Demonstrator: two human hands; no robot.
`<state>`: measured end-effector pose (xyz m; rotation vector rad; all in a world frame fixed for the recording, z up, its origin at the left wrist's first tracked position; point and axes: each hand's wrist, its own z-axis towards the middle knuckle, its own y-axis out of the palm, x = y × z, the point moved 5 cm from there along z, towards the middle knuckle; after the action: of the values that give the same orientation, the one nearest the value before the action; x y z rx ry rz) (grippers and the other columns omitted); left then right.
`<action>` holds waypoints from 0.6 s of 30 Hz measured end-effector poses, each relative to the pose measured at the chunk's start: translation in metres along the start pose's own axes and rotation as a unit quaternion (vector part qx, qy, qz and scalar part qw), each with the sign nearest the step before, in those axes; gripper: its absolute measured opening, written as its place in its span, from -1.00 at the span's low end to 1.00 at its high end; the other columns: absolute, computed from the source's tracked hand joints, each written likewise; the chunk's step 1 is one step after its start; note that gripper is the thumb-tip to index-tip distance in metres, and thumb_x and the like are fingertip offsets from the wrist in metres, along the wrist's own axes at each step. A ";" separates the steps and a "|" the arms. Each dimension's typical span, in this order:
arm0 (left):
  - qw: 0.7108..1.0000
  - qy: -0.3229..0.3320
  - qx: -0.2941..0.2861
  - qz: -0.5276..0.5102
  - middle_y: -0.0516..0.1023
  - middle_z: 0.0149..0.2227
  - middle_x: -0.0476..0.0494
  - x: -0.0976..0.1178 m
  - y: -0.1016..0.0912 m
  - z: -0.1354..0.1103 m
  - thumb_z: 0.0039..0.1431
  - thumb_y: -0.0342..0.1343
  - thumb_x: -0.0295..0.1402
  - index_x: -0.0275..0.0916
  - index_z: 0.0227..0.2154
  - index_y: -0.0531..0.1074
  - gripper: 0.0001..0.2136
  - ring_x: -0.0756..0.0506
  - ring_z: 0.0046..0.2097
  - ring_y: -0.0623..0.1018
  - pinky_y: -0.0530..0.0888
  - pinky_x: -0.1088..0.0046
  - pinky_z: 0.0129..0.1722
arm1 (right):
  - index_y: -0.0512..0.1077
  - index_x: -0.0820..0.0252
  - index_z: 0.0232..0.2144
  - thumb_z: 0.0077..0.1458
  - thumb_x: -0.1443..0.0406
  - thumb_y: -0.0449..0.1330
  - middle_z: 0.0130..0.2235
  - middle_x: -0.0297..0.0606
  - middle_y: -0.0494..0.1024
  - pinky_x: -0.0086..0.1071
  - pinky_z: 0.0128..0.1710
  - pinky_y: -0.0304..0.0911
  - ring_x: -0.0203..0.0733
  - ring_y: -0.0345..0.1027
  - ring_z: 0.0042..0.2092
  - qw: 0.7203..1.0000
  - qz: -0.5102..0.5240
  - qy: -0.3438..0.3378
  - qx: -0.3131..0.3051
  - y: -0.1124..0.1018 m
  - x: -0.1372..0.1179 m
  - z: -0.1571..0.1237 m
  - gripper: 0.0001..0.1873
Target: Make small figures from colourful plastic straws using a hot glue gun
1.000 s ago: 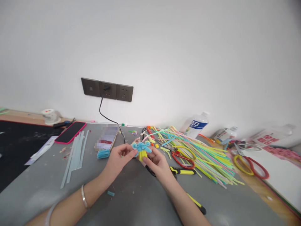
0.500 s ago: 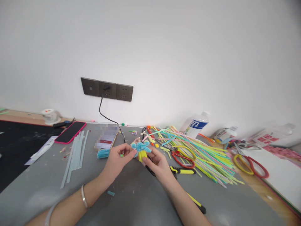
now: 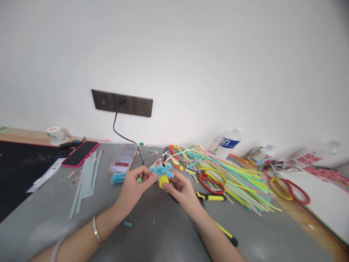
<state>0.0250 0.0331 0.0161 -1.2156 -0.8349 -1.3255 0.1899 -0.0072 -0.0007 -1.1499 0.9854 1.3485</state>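
Wall (image 3: 174,54): A white expanse is broken only by a dark socket panel (image 3: 122,103), into which a black cable (image 3: 114,125) is plugged.
Grey tabletop (image 3: 158,233): Supplies are spread along its back and sides, seemingly so they can be reached around the work.
Stems (image 3: 242,182): Pastel lengths are fanned at right, with scissors (image 3: 202,183) laid by their left edge.
Grip: Thumb and fingers are closed on both sides — blue part pinched by the left hand (image 3: 136,187), yellow by the right hand (image 3: 184,191) — likely for steadiness.
Lit phone (image 3: 124,160): Its screen is apparently angled for viewing.
Fuzzy piece (image 3: 163,171): It is held above the tabletop's middle, curled blue loops uppermost.
Blue offcut (image 3: 127,223): It is left near the left forearm.
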 end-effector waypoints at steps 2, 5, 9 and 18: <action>1.000 0.002 0.000 0.001 0.16 -0.60 0.11 0.001 0.000 0.000 0.03 0.18 -0.19 -0.22 -0.64 0.27 -0.71 0.02 -0.50 0.20 0.18 0.49 -0.46 | 0.39 0.17 -0.34 0.12 0.09 0.29 -0.37 -0.32 0.49 -0.39 -0.31 0.15 -0.23 0.30 -0.34 1.000 0.001 0.003 0.001 0.000 0.001 0.000 -0.72; 1.000 0.021 0.003 0.011 0.19 -0.60 0.09 0.006 -0.001 -0.001 0.04 0.18 -0.20 -0.22 -0.64 0.30 -0.71 0.01 -0.49 0.23 0.20 0.49 -0.45 | 0.42 0.17 -0.30 0.10 0.08 0.30 -0.36 -0.29 0.54 -0.37 -0.29 0.21 -0.21 0.36 -0.34 1.000 0.022 0.016 0.000 0.001 0.003 0.000 -0.70; 0.999 0.040 0.009 -0.005 0.30 -0.58 0.02 0.011 -0.005 -0.002 0.15 0.09 -0.14 -0.23 -0.61 0.39 -0.68 -0.02 -0.47 0.29 0.25 0.47 -0.42 | 0.45 0.16 -0.22 0.07 0.05 0.32 -0.29 -0.21 0.61 -0.30 -0.22 0.30 -0.15 0.44 -0.30 0.996 0.080 0.023 0.009 0.002 0.004 0.001 -0.65; 0.999 0.022 -0.027 0.000 0.35 -0.55 0.02 0.004 0.002 -0.002 0.14 0.13 -0.17 -0.24 -0.57 0.41 -0.72 -0.03 -0.43 0.33 0.28 0.46 -0.36 | 0.48 0.14 -0.23 0.03 0.03 0.35 -0.25 -0.17 0.64 -0.19 -0.10 0.34 -0.07 0.50 -0.24 0.995 0.099 0.019 0.029 0.001 0.003 0.003 -0.63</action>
<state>0.0267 0.0302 0.0192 -1.2245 -0.7728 -1.3774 0.1889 -0.0033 -0.0026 -1.0596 1.1832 1.4479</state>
